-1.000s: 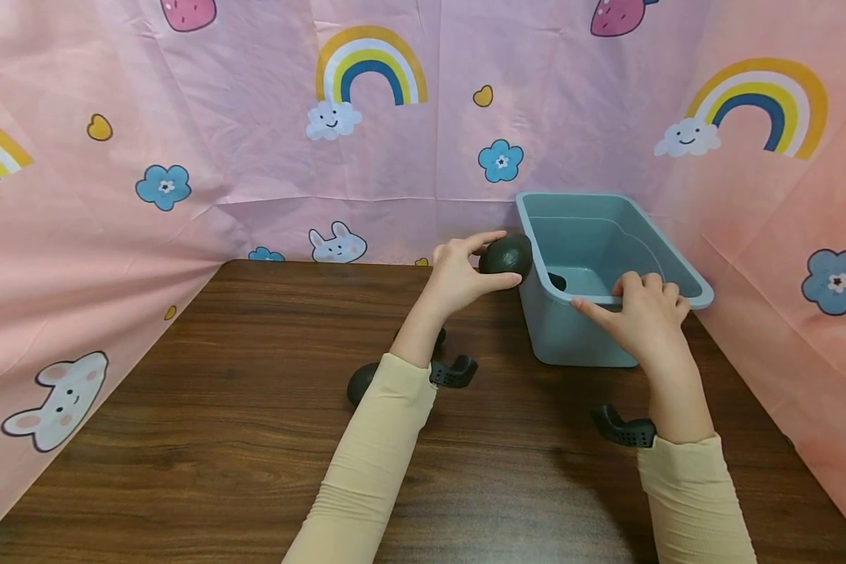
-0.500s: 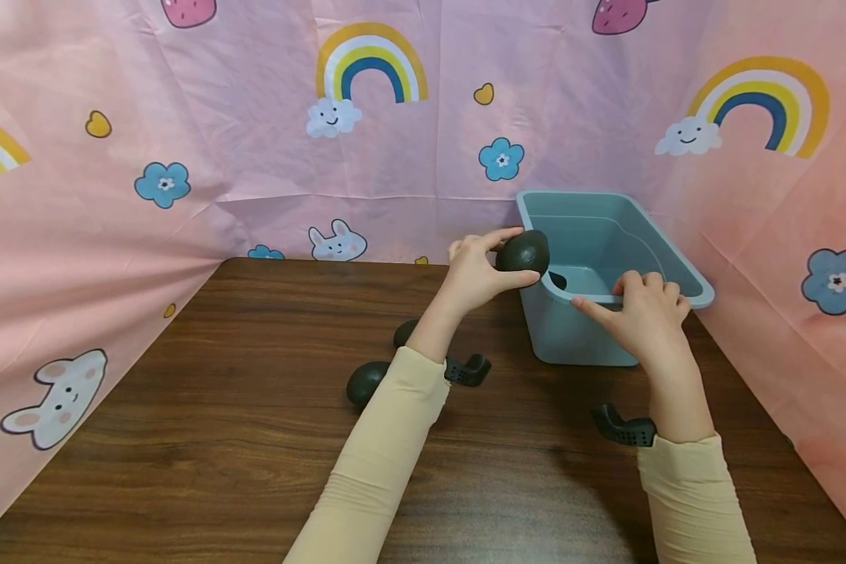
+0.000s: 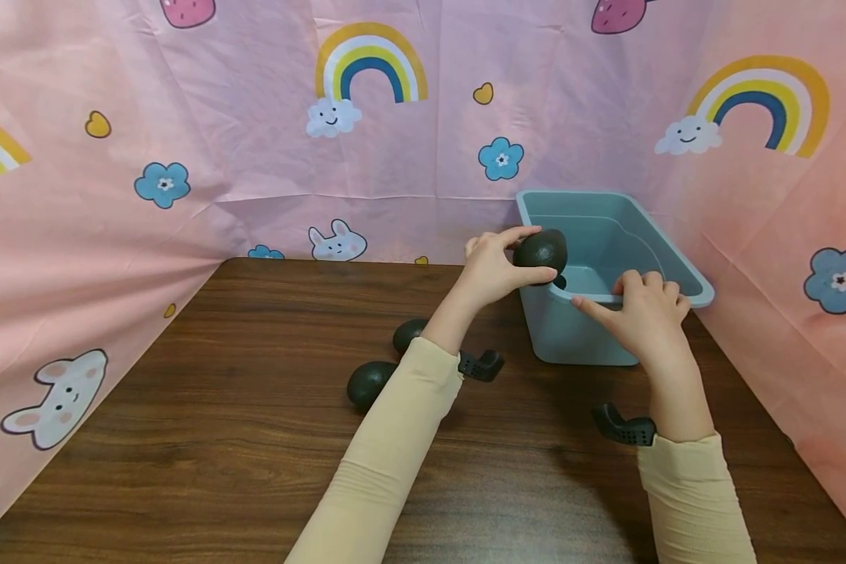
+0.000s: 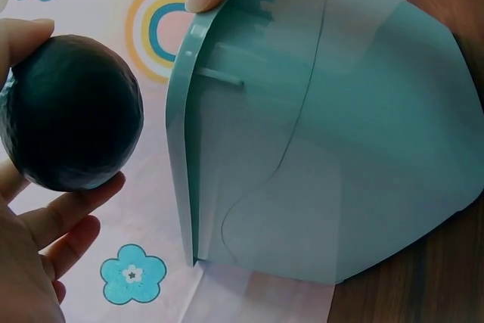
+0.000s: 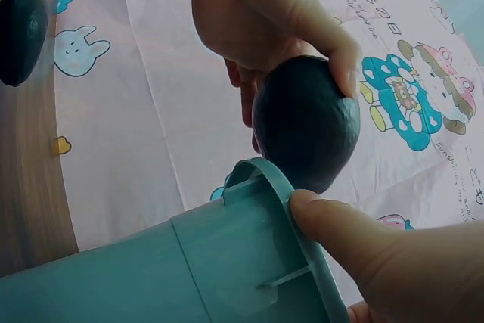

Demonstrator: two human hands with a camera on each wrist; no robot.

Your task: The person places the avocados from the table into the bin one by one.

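Observation:
My left hand (image 3: 492,270) grips a dark green avocado (image 3: 541,252) between thumb and fingers, at the left rim of a blue-grey plastic bin (image 3: 581,333). In the left wrist view the avocado (image 4: 74,115) is beside the bin's wall, higher than most of it. My right hand (image 3: 645,317) holds the bin's front rim, thumb outside and fingers over the edge. The right wrist view has its thumb (image 5: 340,236) on the rim, just below the avocado (image 5: 306,122). A dark rounded thing (image 3: 560,282) shows inside the bin, mostly hidden.
Two more avocados lie on the brown wooden table (image 3: 204,439): one (image 3: 368,384) nearer, partly behind the left sleeve, and one (image 3: 407,335) farther back. A pink printed cloth (image 3: 409,172) hangs behind the table and along both sides.
My left hand has moved right with the avocado, from outside the bin's left wall to over its rim. Both table avocados have become more visible. The right hand and bin have stayed put.

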